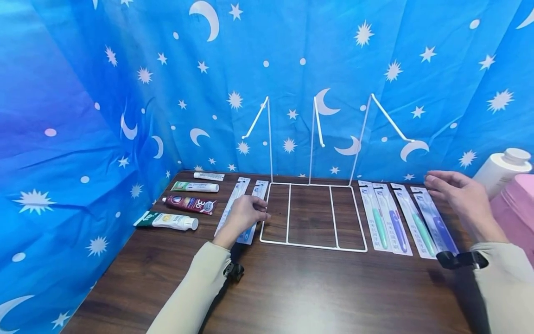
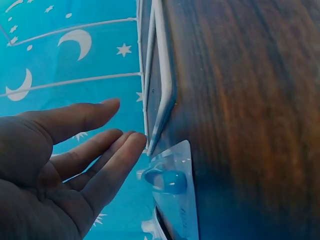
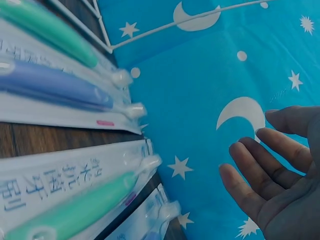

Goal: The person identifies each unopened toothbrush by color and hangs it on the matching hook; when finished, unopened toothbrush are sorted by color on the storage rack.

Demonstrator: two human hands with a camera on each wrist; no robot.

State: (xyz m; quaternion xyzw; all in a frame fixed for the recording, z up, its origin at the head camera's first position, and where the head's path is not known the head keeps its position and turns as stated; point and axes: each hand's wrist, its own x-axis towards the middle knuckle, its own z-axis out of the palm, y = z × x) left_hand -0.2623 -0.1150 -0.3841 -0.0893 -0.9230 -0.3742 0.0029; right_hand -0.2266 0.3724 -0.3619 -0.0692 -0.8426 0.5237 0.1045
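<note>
Closest to the camera are two cream sleeves point(image 1: 187, 283) reaching over a dark wood table point(image 1: 308, 287), each with a black strap point(image 1: 234, 272) at the wrist. So, the left hand point(image 1: 243, 213) is over the left packs point(image 1: 235, 196), two toothbrushes in clear packaging lying side by side. Thumb's apart from the fingers, which are loosely bent with a visible gap to the thumb. Fingertips are right by the left rail of the rack point(image 1: 313, 247); can't tell if they're actually touching it.

That rack is white wire and sits mid-table, base flat, three uprights along the far side, each with an arm slanting down from the top.

Right hand point(image 1: 465, 197) is raised near the far right end of the table, thumb and fingers apart there too, fingers a bit curved. Just left of it are the right packs point(image 1: 378, 225), four of them, handles going green, purple, green, purple from left to right. Beyond that hand, on the right, there's a white bottle point(image 1: 500, 169) and a pink tub point(image 1: 515, 204) nearer.

Far left has four toothpaste tubes point(image 1: 189, 204) stacked up near to far, smallest one farthest. Blue moon-and-star cloth point(image 1: 288, 32) hangs behind everything.
</note>
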